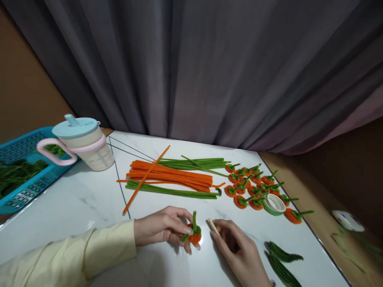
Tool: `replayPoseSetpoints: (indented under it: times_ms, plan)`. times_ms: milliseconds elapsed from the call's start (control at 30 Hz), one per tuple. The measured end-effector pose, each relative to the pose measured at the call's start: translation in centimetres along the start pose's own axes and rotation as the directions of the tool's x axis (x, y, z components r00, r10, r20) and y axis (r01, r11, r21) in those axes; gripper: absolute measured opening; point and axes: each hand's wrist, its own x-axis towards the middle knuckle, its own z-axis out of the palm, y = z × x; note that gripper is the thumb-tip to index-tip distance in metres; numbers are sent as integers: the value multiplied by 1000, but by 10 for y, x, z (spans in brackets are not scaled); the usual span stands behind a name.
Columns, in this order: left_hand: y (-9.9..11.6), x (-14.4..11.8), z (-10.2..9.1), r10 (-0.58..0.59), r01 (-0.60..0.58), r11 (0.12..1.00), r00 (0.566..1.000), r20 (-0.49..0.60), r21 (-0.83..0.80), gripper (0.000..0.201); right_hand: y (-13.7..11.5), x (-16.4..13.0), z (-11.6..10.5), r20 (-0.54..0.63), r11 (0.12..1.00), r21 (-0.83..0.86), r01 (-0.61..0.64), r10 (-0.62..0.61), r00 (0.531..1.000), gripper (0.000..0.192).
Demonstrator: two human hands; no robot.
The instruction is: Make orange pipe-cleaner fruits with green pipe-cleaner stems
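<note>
Between the thumb and fingers of my left hand [163,226] is a small orange pipe-cleaner pumpkin [195,238], its green stem pointing up and a second green end sticking out toward the lower left. My right hand [239,251] is closed around a short, pale wooden stick [213,227], whose tip points up and left, apart from the pumpkin. Beyond my hands lie a bundle of orange pipe cleaners [170,175], with one laid slantwise across it, and green pipe cleaners [176,191] along its near side. More green pipe cleaners [197,162] lie behind.
Several finished pumpkins [241,201] cluster at the right around a green-and-white tape roll [274,204]. Dark green leaf-like pieces [283,265] lie near my right hand. At the left stand a lidded cup [92,153] and a blue basket [48,183] holding greenery. A grey curtain [197,71] hangs behind the table.
</note>
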Motion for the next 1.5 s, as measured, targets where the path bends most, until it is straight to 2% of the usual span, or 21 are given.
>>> replayPoseSetpoints:
  times_ms: [233,400,600,733,867,1100,1233,1367,1500]
  plan:
    - [-2,1,-3,-8,7,1000,1000,15,13,19,1,4,-2,25,998,45,-31,30,999,25]
    - [-3,0,-3,-14,14,1000,1000,18,16,21,-1,7,-2,3,997,69,-44,44,999,26]
    - [-1,1,-2,-4,4,1000,1000,24,-2,24,1,6,-2,3,999,31,-30,30,1000,26]
    - [-1,0,-2,11,-11,1000,999,40,-5,24,1,5,-1,19,999,-35,16,-15,1000,24]
    - [-3,1,-5,22,-22,1000,997,77,-3,27,1,5,0,5,988,-69,139,-139,990,20]
    - [-1,-2,-5,51,-51,999,997,53,0,29,-7,6,2,-87,934,-128,333,-345,934,15]
    - [0,-6,0,64,-64,998,998,27,16,28,-14,2,3,-164,869,-182,460,-488,857,21]
    - [0,-7,1,54,-57,995,998,33,88,25,-14,0,7,-151,812,-146,565,-583,798,28]
    - [-2,-7,2,48,-53,988,998,39,143,25,-13,1,10,-117,783,-155,603,-621,775,28]
